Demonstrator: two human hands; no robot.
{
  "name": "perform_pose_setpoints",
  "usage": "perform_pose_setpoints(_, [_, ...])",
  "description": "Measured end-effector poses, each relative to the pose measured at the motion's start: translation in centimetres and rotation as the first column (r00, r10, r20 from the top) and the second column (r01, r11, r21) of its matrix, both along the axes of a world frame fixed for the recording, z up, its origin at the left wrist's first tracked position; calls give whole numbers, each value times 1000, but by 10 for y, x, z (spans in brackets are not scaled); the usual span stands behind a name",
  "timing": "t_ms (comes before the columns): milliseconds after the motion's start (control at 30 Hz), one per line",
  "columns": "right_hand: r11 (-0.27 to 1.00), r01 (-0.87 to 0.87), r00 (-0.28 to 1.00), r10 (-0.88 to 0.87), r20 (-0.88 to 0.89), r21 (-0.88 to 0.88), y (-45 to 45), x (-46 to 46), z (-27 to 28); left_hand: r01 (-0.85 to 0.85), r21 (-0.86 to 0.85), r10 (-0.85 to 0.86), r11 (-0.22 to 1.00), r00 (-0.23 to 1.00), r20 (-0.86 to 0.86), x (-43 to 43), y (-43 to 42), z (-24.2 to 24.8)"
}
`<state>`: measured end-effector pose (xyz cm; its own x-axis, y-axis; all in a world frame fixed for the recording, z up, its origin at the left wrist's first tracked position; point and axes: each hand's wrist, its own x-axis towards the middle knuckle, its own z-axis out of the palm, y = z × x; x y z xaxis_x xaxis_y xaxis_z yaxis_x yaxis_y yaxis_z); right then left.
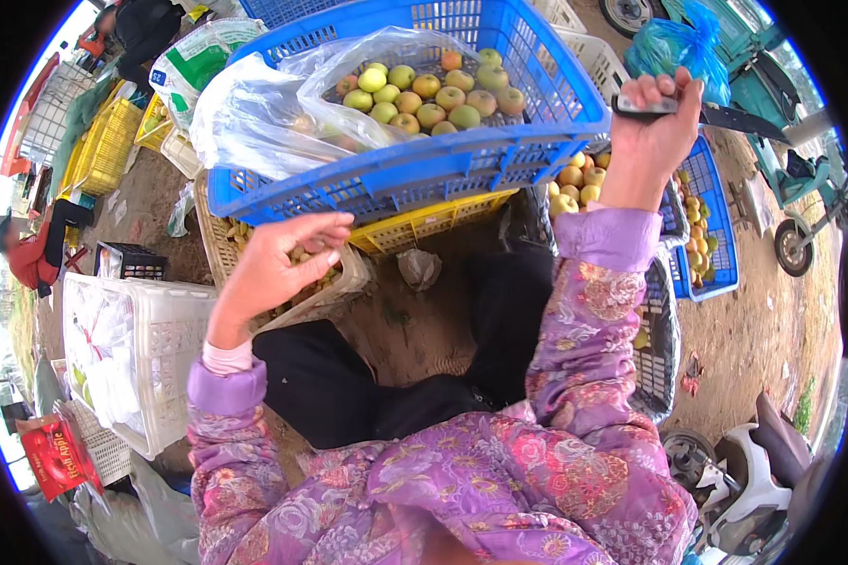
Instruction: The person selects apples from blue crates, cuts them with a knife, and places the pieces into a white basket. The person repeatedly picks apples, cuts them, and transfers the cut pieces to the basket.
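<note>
A large blue plastic crate [410,166] stands before me, lined at its left with a clear plastic bag [254,113]. Green and reddish apples [427,92] lie in it. My left hand [283,258] is raised just below the crate's near left corner, fingers apart and slightly curled, with nothing in it. My right hand [654,120] is up at the crate's right side, its fingers closed around a small, dark and silvery object [643,106], which I cannot name for certain. A long dark strip [742,121] shows beyond that hand; whether it belongs to the held object is unclear.
Beneath the blue crate is a yellow crate [431,220]. Fruit fills a pale crate [208,226] at left and a blue crate [731,272] at right. White crates [177,339] stand left. Two people are at the far left; a parked scooter [795,244] is at right.
</note>
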<state>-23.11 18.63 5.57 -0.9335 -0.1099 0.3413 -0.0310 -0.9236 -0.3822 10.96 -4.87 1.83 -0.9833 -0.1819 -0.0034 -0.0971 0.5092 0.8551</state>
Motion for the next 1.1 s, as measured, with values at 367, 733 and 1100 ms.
perform_pose_setpoints(367, [970, -156, 981, 174, 84, -186, 12, -37, -13, 138, -323, -117, 936, 990, 85, -197, -109, 37])
perform_pose_setpoints(733, [955, -127, 957, 188, 219, -267, 36, -61, -15, 448, -471, -337, 760, 891, 304, -328, -116, -65])
perform_pose_setpoints(1100, [952, -78, 969, 142, 203, -296, 42, -75, -19, 693, -445, -368, 567, 697, 616, -321, -61, -93])
